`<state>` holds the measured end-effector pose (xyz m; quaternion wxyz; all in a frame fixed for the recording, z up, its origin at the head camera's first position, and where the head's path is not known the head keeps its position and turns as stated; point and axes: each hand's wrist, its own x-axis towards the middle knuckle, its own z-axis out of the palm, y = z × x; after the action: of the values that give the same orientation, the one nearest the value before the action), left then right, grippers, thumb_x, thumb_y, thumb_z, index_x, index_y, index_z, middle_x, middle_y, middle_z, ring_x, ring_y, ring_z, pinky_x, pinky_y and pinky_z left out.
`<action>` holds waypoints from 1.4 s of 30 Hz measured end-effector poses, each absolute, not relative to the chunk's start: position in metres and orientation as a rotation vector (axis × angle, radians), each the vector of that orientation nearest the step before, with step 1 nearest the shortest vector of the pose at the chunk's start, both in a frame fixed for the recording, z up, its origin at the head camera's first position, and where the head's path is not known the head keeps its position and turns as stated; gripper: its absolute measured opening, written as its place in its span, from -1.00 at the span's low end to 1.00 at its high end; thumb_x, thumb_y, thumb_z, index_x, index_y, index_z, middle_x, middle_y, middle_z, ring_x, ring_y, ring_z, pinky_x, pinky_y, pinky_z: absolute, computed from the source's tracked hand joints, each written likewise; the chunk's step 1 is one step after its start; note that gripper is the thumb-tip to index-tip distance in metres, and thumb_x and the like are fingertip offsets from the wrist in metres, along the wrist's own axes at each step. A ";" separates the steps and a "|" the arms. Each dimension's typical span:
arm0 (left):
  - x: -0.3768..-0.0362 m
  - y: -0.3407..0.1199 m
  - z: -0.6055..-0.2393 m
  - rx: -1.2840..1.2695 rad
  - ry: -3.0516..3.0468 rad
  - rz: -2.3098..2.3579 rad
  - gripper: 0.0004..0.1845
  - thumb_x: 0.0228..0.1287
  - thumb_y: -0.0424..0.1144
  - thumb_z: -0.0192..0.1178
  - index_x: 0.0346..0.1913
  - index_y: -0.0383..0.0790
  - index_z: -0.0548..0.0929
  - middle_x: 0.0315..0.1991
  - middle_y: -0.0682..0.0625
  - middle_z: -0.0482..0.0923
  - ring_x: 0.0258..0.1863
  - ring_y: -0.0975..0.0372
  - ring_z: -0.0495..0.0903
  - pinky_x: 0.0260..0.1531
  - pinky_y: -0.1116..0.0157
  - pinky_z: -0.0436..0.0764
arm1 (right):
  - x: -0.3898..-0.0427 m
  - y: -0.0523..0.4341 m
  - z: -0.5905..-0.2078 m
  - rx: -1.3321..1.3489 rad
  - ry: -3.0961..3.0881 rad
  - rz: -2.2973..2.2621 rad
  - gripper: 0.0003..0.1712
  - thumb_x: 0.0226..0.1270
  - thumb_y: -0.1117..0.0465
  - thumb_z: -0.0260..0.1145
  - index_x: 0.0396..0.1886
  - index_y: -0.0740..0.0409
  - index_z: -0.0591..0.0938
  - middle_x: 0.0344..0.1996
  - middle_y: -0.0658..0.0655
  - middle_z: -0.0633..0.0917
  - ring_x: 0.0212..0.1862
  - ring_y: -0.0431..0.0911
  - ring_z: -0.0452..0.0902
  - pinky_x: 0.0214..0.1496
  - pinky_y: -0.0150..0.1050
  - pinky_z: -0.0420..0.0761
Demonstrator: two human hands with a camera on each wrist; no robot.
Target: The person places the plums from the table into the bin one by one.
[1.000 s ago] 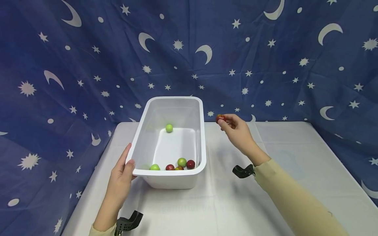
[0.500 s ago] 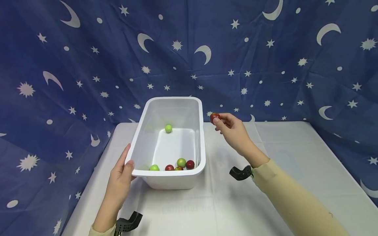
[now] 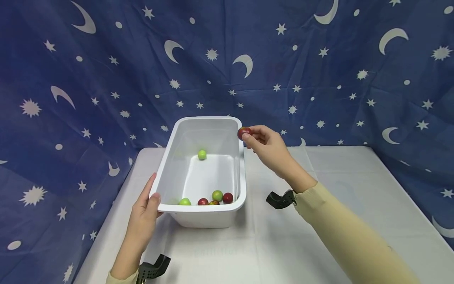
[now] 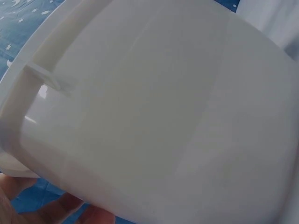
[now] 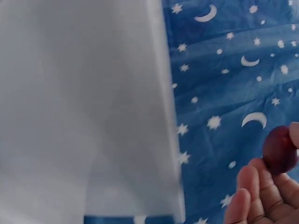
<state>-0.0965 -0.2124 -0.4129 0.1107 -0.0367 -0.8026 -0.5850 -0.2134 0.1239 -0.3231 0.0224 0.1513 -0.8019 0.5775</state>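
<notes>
— While the right hand (image 3: 267, 146) reaches forward with its arm stretched from five o'clock, what do its fingers do?

— They pinch a red fruit (image 3: 244, 132) at the fingertips, right over the far right rim of the white tub (image 3: 202, 208). A second ago that fruit hung well to the tub's three o'clock; it has moved left to the rim.

— And the left hand (image 3: 144, 213)?

— It grips the tub's near left corner at seven o'clock — thumb hooked over the rim, fingers against the outer wall — unchanged from before.

— What's inside?

— One green fruit (image 3: 201, 154) toward twelve o'clock, and a cluster of fruits (image 3: 207, 198) against the near wall, none of them shifted.
</notes>
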 end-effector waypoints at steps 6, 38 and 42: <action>-0.096 -0.213 -0.413 -0.099 -2.355 -1.725 -0.49 0.56 -0.10 -0.17 0.48 0.30 0.15 0.45 -0.10 0.12 0.21 -0.12 0.34 -0.10 0.17 0.55 | -0.218 0.100 -0.308 0.504 -2.580 1.822 -0.46 0.30 -0.16 0.31 0.11 0.08 0.55 -0.18 0.11 0.65 -0.13 0.02 0.56 -0.10 -0.12 0.55; -0.097 -0.213 -0.415 -0.087 -2.361 -1.727 -0.50 0.57 -0.08 -0.19 0.47 0.36 0.14 0.45 -0.05 0.12 0.23 -0.07 0.34 -0.09 0.20 0.55 | -0.239 0.039 -0.321 0.703 -3.024 1.443 -0.64 0.25 0.14 0.39 -0.05 0.18 0.51 -0.27 0.12 0.64 -0.22 -0.06 0.55 -0.19 -0.20 0.56; -0.097 -0.214 -0.415 -0.084 -2.366 -1.717 -0.50 0.56 -0.09 -0.20 0.49 0.30 0.14 0.45 -0.05 0.12 0.23 -0.07 0.34 -0.09 0.21 0.55 | -0.240 0.035 -0.321 0.748 -3.084 1.326 -0.64 0.25 0.12 0.39 -0.04 0.18 0.53 -0.25 0.11 0.62 -0.20 -0.06 0.53 -0.18 -0.23 0.55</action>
<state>-0.0972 -0.2136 -0.4145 0.1083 -0.0286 -0.8043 -0.5836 -0.2403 0.0353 -0.3214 -0.1485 0.2152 -0.8867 0.3814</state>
